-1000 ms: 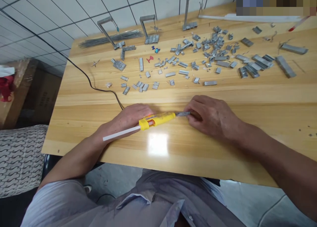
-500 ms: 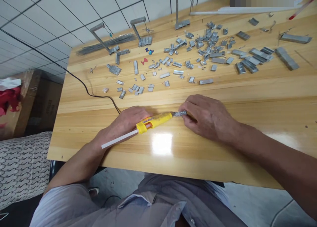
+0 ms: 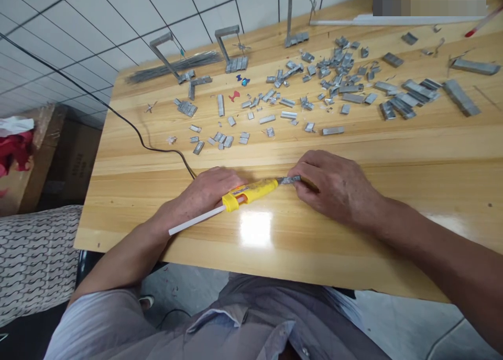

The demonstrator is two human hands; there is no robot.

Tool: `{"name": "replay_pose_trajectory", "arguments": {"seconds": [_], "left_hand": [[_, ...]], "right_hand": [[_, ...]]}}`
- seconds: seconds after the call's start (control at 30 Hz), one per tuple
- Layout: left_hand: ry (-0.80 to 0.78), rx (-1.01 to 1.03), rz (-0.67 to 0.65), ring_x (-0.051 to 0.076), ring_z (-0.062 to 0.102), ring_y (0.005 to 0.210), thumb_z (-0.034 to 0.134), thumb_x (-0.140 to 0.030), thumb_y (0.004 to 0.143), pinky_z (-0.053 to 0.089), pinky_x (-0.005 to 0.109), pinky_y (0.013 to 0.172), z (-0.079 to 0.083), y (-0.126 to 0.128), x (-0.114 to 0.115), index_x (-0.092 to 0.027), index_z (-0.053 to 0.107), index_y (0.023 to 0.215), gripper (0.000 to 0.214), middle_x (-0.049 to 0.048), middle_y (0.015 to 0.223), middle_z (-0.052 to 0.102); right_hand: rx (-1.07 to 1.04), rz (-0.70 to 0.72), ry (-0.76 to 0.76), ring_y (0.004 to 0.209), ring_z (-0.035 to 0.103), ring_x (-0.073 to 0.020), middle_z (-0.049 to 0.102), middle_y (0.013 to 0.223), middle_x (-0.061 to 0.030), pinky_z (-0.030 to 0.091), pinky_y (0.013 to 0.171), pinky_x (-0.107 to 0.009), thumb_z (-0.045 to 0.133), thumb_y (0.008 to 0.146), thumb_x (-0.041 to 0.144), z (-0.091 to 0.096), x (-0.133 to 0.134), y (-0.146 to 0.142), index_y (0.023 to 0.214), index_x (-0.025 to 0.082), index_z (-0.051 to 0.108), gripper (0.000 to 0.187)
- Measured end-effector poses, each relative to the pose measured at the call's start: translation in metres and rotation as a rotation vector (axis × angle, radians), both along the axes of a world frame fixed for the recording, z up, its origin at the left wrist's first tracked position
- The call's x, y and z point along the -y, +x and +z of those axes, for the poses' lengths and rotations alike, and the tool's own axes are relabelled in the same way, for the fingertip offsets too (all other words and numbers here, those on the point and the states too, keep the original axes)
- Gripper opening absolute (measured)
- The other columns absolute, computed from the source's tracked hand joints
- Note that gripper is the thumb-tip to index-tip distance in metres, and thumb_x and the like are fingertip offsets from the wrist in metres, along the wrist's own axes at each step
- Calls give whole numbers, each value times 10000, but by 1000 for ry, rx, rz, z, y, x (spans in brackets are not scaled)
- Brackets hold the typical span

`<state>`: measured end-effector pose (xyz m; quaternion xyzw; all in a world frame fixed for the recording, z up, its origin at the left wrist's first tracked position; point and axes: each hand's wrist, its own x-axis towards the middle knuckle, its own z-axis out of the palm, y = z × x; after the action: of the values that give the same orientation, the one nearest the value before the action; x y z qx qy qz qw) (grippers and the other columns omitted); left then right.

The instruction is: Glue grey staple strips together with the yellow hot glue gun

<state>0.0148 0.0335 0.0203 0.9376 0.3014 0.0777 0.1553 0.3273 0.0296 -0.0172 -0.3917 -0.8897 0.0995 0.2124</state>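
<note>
My left hand [image 3: 216, 187] is wrapped round a yellow hot glue gun [image 3: 255, 191], whose handle is hidden under the fingers. A white glue stick [image 3: 196, 221] sticks out of its back end over my left wrist. The gun's nozzle points right and meets a small grey metal piece [image 3: 291, 180]. My right hand [image 3: 334, 184] pinches that piece between thumb and fingers just above the table; part of it is hidden by the fingertips.
Many grey metal pieces [image 3: 341, 61] lie scattered across the wooden table [image 3: 129, 203]. Bent metal stands [image 3: 226, 32] with hanging wire figures line the back, beside a bundle of thin wires [image 3: 137, 77]. A black cord [image 3: 137, 140] runs in from the left. White sticks [image 3: 353, 21] lie at the back right.
The whole scene has shifted slightly to the right in view. Both hands keep their hold, with the nozzle still at the metal piece.
</note>
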Motion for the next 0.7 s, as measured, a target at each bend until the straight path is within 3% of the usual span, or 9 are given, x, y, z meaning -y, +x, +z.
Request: {"name": "replay_pose_trajectory", "arguments": {"seconds": [0.2,0.33,0.53,0.7], "left_hand": [[-21,-10,-8,165,651,792,305,-466,1155,455,269,753,0,-5,0,-191,663,1018,472,44,860,714],[-27,33,-16,168,661,831,375,-374,1147,467,268,777,0,-5,1,-183,636,1080,330,52,919,732],[-103,98,-21,178,674,860,488,-370,1114,488,284,780,1,-6,-2,-194,619,1104,219,60,970,741],[-160,95,32,148,612,777,540,-316,1089,447,256,718,9,-4,-3,-203,588,969,171,11,857,661]], "right_hand": [[1,-12,-8,879,660,-212,724,925,-61,442,718,-313,527,963,166,-1,1,0,940,212,717,196],[-22,-7,-7,896,663,-213,725,933,-63,453,734,-315,515,977,163,-2,2,0,934,212,721,216],[-29,7,-10,891,655,-207,717,944,-65,446,732,-313,509,991,167,-3,1,1,960,212,730,228],[-24,6,4,878,651,-203,722,947,-61,443,726,-313,499,1008,183,-2,1,1,955,213,737,246]]}}
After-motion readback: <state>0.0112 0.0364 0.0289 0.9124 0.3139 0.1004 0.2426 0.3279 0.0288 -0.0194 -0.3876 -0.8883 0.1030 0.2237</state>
